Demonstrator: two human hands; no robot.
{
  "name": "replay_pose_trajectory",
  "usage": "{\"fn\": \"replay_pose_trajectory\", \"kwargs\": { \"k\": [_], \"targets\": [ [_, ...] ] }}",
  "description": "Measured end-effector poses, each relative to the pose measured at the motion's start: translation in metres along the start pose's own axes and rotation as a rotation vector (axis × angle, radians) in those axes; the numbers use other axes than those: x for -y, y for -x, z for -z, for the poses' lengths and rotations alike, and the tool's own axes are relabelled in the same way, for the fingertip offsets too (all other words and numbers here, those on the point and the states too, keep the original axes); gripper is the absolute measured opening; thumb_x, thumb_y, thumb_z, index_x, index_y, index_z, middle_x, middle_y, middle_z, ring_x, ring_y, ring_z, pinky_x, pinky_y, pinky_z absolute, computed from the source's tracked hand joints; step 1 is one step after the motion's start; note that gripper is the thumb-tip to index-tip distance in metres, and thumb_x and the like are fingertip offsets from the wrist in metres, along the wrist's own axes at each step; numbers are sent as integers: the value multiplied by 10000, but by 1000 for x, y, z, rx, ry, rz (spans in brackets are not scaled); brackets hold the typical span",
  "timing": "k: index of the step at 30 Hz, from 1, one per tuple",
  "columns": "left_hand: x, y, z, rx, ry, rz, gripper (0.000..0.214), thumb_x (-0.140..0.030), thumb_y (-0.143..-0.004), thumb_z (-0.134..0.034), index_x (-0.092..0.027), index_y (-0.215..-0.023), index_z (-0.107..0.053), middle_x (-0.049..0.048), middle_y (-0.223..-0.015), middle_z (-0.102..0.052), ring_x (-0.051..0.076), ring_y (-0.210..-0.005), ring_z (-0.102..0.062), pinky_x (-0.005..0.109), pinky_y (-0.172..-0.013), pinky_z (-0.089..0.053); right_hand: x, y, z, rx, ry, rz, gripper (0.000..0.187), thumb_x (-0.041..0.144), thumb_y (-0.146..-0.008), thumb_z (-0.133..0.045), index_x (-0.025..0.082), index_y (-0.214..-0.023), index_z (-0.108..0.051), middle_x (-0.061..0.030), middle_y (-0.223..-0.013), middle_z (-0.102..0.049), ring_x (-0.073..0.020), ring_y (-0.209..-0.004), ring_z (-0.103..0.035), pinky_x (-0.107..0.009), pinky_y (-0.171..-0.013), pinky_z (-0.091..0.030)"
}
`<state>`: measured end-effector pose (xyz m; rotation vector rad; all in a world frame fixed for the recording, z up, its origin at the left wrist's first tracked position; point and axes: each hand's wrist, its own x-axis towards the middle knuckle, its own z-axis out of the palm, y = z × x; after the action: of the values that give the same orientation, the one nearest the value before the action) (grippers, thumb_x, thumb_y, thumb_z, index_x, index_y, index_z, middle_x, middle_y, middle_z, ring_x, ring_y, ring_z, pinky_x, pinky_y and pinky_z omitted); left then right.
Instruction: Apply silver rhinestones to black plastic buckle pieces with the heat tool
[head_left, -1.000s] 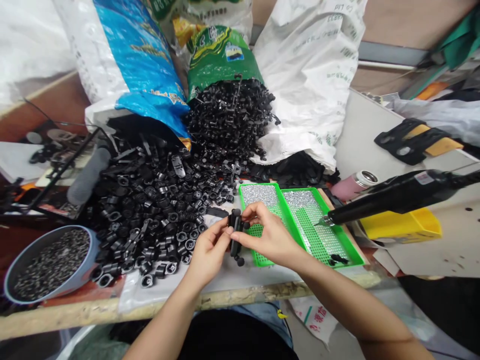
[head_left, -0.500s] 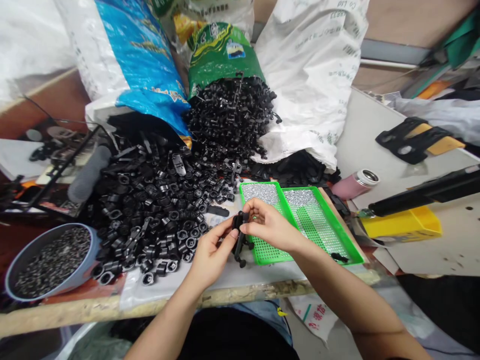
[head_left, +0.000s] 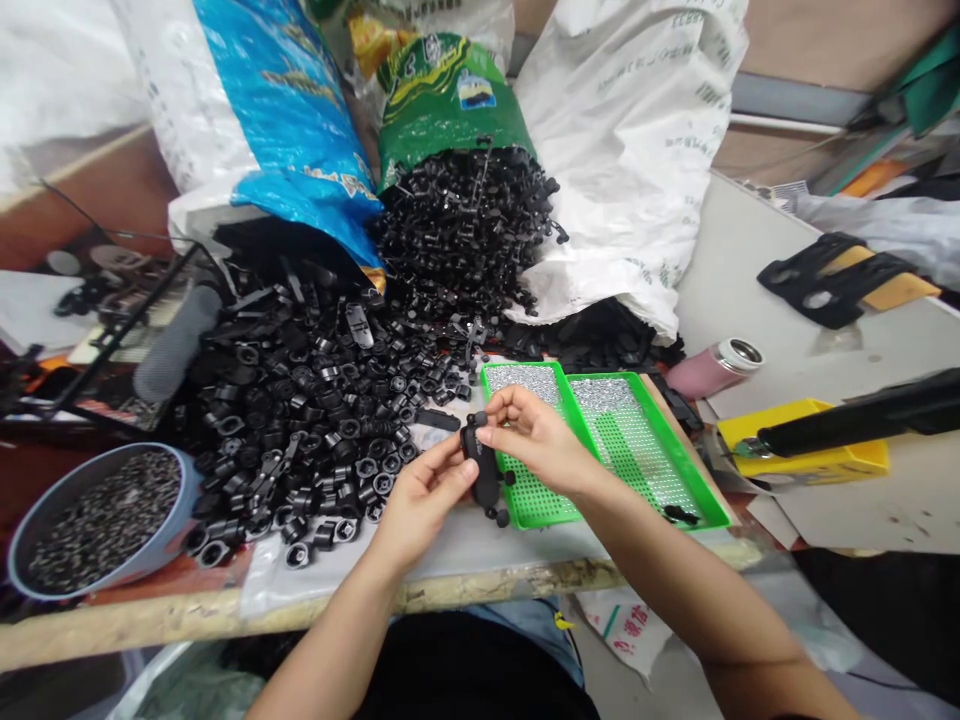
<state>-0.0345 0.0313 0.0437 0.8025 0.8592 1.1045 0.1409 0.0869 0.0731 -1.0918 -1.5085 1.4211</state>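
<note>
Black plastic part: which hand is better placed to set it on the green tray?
Right, probably: the right hand is over the green tray and on the black plastic part; the left hand is nearer the loose black pile.

Matt black plastic part, glossy green plastic tray, woven white plastic sack

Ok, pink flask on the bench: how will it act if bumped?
Probably rolls: the pink flask is a smooth cylinder on its side. Glossy finish, so likely slippery. The metal rim suggests a stiff body, not a crushable one.
</note>
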Motion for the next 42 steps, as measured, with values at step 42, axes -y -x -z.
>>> {"fn": "replay_pose_trajectory", "kwargs": {
  "k": [42],
  "targets": [
    [-32,20,5,337,339,437,358,-211,-742,-889,-220,-1081,-775,43,-952,-768,94,-597,-677,219,-640,-594,34,31,50,372,453,525,244,245,-994,-643,275,-1215,-742,-46,-1127,-794,-214,-1113,-718,-431,-982,-584]
  ]
}}
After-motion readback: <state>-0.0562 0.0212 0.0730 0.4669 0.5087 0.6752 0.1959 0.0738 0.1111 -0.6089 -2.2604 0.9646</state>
